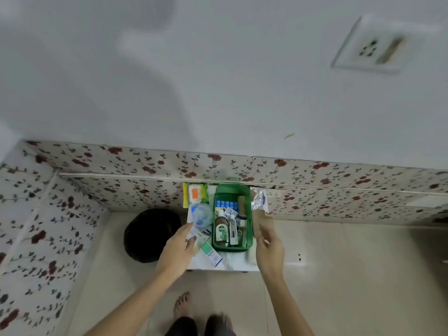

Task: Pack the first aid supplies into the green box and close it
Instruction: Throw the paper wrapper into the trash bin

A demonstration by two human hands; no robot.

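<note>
An open green box [249,209] stands on a small white table [240,264] against the wall. Inside lie a brown antiseptic bottle [221,232], a white tube [233,231], a small clear bottle [242,230] and a blue blister strip [226,204]. My left hand [178,251] is just left of the box, fingertips touching a clear bluish packet [201,214]. Near my left thumb lie a green-and-white carton [213,255] and a yellow-orange pack [196,194]. My right hand [269,243] hovers at the box's right edge, fingers apart and empty. A silver foil packet [259,198] sits behind it.
A black round object [149,235] rests on the floor left of the table. Floral-patterned wall covering [121,190] runs behind and along the left. My bare foot [181,303] stands on the pale tiled floor below the table. A wall socket [374,48] is high on the right.
</note>
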